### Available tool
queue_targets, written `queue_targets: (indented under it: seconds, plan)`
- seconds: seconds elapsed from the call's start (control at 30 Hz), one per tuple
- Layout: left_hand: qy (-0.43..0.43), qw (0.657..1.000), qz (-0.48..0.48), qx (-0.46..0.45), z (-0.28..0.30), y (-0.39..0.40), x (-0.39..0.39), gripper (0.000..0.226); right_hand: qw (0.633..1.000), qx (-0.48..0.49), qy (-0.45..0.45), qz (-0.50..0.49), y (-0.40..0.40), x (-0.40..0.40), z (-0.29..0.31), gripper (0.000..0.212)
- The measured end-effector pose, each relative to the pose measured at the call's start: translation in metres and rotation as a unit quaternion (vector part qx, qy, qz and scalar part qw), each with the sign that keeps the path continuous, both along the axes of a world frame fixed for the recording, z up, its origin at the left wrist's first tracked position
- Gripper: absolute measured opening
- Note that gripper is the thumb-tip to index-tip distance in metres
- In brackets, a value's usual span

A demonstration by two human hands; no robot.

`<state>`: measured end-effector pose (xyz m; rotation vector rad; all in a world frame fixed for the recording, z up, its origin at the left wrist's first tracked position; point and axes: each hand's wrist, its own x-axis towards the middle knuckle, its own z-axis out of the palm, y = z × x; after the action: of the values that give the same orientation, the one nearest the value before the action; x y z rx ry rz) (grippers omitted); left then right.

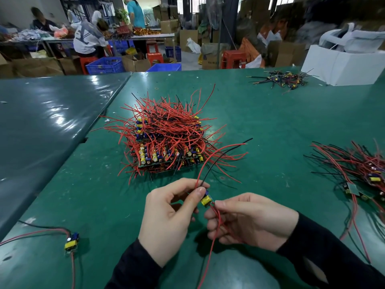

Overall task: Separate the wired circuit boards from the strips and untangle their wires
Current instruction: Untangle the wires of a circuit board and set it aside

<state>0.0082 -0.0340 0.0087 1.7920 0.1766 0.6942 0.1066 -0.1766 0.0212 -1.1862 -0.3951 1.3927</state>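
Note:
A small circuit board with a yellow part sits between my hands above the green table. My left hand pinches its upper end, where a red and a black wire rise toward the far right. My right hand pinches the board's lower end and curls round the red wires that hang down from it. Behind my hands lies a big stack of board strips bristling with red and black wires.
One separated wired board lies at the near left. A pile of wired boards spreads at the right edge. Small wire scraps and a white box sit at the far right. People work at tables in the background.

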Motion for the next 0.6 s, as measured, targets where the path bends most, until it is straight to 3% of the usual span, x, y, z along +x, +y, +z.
queue_targets:
  seconds: [0.17, 0.33, 0.47, 0.6]
  plan:
    - [-0.011, 1.0, 0.004, 0.002, 0.001, -0.002, -0.001, 0.011, 0.999, 0.005, -0.008, -0.038, 0.0, -0.003, -0.002, 0.016]
    - [-0.023, 0.981, 0.062, 0.185, 0.0, -0.005, 0.0, 0.01, 0.995, 0.015, -0.083, -0.06, 0.002, -0.012, -0.008, 0.019]
    - [-0.01, 0.99, 0.075, 0.123, -0.002, -0.003, 0.0, 0.009, 0.994, 0.013, -0.106, -0.02, 0.001, -0.009, -0.005, 0.026]
    - [0.006, 0.995, 0.056, 0.079, -0.001, -0.004, 0.0, 0.01, 0.992, 0.028, -0.125, 0.02, -0.002, -0.009, -0.002, 0.012]
